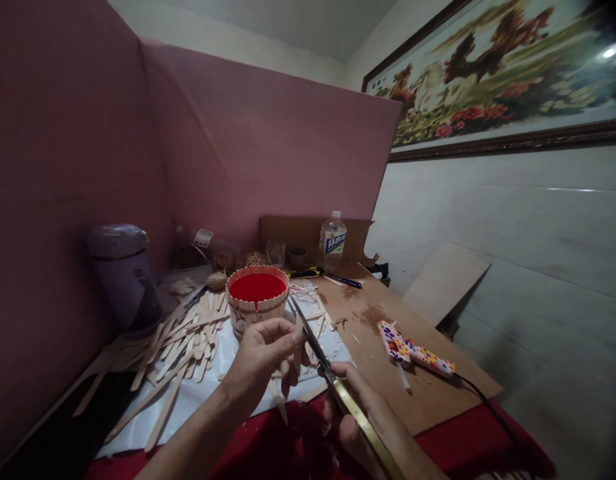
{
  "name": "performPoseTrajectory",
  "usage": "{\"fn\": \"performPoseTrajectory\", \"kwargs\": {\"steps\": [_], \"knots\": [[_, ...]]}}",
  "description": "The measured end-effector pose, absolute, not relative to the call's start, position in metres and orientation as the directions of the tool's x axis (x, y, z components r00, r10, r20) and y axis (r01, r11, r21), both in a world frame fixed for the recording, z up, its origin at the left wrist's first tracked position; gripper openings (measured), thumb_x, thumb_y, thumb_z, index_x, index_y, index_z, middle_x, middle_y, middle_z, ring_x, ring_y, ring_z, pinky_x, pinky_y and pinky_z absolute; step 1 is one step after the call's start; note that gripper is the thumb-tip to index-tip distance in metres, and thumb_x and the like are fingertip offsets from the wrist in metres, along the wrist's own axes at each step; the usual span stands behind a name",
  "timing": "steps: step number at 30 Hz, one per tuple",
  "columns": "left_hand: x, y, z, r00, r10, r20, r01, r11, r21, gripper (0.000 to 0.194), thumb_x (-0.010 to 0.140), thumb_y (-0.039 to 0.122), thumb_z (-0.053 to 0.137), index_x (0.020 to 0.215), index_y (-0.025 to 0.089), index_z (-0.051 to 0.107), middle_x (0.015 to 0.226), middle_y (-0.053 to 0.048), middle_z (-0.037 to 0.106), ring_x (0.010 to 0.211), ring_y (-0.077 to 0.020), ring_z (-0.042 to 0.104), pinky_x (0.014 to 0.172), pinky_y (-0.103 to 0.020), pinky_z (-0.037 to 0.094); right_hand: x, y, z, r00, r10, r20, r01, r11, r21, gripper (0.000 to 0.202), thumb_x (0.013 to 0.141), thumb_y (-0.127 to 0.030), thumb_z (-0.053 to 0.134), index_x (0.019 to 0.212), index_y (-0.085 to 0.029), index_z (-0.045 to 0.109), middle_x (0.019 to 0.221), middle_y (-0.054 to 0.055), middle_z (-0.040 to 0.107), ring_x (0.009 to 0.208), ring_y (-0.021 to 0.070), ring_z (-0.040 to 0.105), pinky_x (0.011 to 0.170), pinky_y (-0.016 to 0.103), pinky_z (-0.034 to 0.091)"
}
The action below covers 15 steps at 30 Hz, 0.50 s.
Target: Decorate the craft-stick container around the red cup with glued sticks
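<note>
A thin wooden piece (299, 340) stands near the centre of the frame, pinched between the thumb and fingers of the left hand (275, 348). Just to its right are the blades of the scissors (324, 365), slightly parted and pointing up and left; the right hand (365, 407) is curled around their brass-coloured handles at lower centre.

Directly behind the left hand is a round container (258, 313), its outside covered with wooden slats and its inside bright red. To its left, a loose heap of flat wooden sticks (193, 340) spreads over a white sheet (233, 347). Right of the hands, a flower-patterned glue gun (418, 355) lies on a brown board (413, 410), its black cord running toward the lower right.

Farther back, behind the container, are a yellow-and-black cutter (305, 272), a blue-handled tool (347, 282) and a clear labelled bottle (333, 241). A purple canister (122, 280) stands at left, and red cloth (458, 440) shows along the bottom.
</note>
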<state>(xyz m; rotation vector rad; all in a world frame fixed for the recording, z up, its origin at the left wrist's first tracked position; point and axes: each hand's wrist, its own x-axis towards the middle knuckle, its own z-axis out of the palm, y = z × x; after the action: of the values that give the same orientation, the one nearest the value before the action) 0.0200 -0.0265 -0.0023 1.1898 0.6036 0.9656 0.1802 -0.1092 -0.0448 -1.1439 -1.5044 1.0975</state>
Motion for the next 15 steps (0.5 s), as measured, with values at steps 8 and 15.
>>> {"fn": "performPoseTrajectory", "kwargs": {"steps": [8, 15], "knots": [[0.017, -0.0239, -0.0047, 0.496, 0.865, 0.08, -0.276, 0.07, 0.959, 0.035, 0.071, 0.042, 0.072, 0.063, 0.013, 0.054, 0.052, -0.002, 0.063, 0.03, -0.0079, 0.048, 0.027, -0.015, 0.031, 0.178, -0.1105, -0.0432, -0.153, 0.973, 0.17, 0.184, 0.197, -0.963, 0.08, 0.065, -0.086, 0.044, 0.108, -0.019, 0.048, 0.065, -0.003, 0.044, 0.053, 0.0089, 0.037, 0.047, 0.021, 0.03], [0.0164, -0.0231, -0.0066, 0.499, 0.862, 0.083, -0.254, 0.054, 0.966, 0.034, 0.073, 0.042, 0.07, 0.064, 0.014, 0.055, 0.053, -0.003, 0.064, 0.03, -0.009, 0.05, 0.026, -0.016, 0.031, 0.1786, -0.1106, -0.0413, -0.171, 0.975, 0.145, 0.184, 0.176, -0.967, 0.08, 0.065, -0.085, 0.044, 0.11, -0.02, 0.047, 0.066, -0.004, 0.041, 0.051, 0.008, 0.033, 0.043, 0.019, 0.026]]}}
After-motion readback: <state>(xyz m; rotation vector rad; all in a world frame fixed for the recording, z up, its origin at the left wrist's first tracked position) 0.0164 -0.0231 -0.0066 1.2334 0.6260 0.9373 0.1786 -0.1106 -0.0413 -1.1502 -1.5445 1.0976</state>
